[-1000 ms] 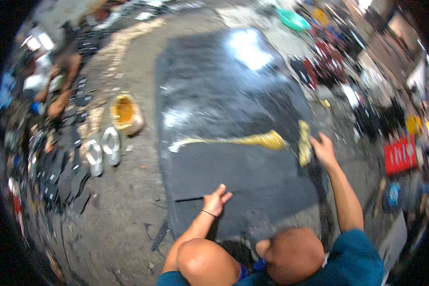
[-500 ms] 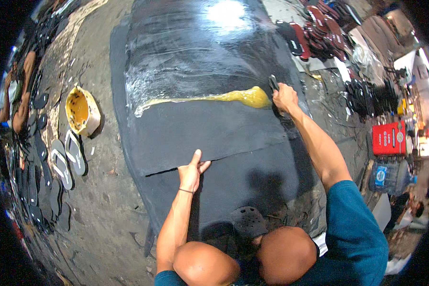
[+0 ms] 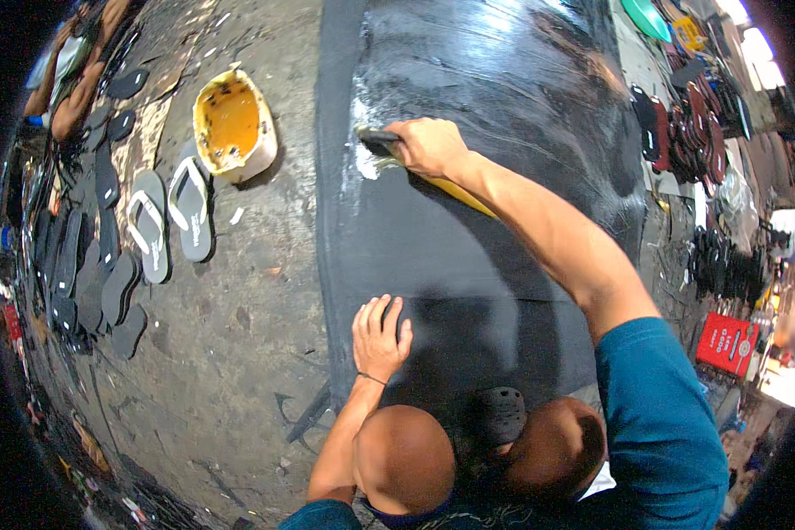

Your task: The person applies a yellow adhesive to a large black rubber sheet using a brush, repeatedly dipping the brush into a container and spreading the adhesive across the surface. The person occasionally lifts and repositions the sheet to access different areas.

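Observation:
Black rubber-like sheets lie stacked on the ground before me, the far part glossy and wet. At the left side of the sheet, my right hand grips a dark scraper by its near end. A band of thick yellow glue trails to the right, partly hidden under my forearm, and whitish smears lie by the scraper. My left hand rests with fingers stretched out near the upper sheet's front edge, holding nothing.
On the left stands a cut-open tub of amber glue beside a pair of grey flip-flops. Dark soles lie farther left, near another person's arm. At right are stacked red-brown soles and a red tin.
My right hand has swept the scraper from the sheet's right side to its left. My left hand has let go of the upper sheet's edge and lies flat. The view has shifted.

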Demonstrator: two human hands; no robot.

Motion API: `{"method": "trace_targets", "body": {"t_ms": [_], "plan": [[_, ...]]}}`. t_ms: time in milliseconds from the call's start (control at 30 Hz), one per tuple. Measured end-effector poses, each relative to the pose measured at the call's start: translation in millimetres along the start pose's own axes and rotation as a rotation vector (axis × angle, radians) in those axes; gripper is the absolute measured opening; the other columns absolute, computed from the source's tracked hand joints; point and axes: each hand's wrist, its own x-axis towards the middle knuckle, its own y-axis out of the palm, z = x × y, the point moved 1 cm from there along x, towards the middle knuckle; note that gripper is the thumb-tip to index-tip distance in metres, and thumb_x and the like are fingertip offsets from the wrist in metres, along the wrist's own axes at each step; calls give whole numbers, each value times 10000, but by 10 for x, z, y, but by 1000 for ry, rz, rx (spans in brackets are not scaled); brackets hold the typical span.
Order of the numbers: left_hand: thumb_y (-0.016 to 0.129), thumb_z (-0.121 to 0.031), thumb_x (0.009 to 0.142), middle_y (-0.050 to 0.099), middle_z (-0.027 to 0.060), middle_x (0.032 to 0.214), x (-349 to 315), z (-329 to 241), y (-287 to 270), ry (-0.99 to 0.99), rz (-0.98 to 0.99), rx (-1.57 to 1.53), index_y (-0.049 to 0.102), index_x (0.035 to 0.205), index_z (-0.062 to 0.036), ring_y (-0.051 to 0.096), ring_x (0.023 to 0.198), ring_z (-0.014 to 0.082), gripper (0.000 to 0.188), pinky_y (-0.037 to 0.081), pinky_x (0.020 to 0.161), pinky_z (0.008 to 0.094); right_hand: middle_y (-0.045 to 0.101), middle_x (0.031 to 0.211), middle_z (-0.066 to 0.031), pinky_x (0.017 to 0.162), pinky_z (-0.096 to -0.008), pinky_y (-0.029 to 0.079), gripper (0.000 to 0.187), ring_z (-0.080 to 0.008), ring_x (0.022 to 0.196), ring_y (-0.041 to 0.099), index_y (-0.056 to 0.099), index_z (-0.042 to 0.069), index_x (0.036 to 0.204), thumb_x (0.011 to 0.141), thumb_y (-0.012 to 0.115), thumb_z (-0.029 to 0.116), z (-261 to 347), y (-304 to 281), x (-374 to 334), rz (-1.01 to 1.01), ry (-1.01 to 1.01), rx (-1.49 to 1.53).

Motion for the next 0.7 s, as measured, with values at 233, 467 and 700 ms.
{"method": "trace_targets", "body": {"t_ms": [233,467,700], "plan": [[700,-148,827,588,84,1120,-133,136,32,60,-40,-120,653,1075,-91,543,1128,301,259,427,1048,483,706,1020,-77,882,-445,525,407,-288,979,682,671,149,1152,750,633,94,880,586,-930,218,-937,109],[688,-134,817,599,61,1100,-31,83,-18,84,-17,-77,656,1033,-121,551,1109,266,219,453,1025,452,682,1004,21,933,-400,403,300,-181,1021,608,695,228,1110,827,612,172,-88,-2,-79,111,-781,-333],[662,-124,800,582,78,1120,-70,47,-52,18,82,13,637,1015,-118,530,1121,300,217,400,1057,491,664,1160,55,1009,-408,345,349,-160,1111,568,666,247,1196,863,584,183,-1622,-499,-1840,345,-571,-363]]}}
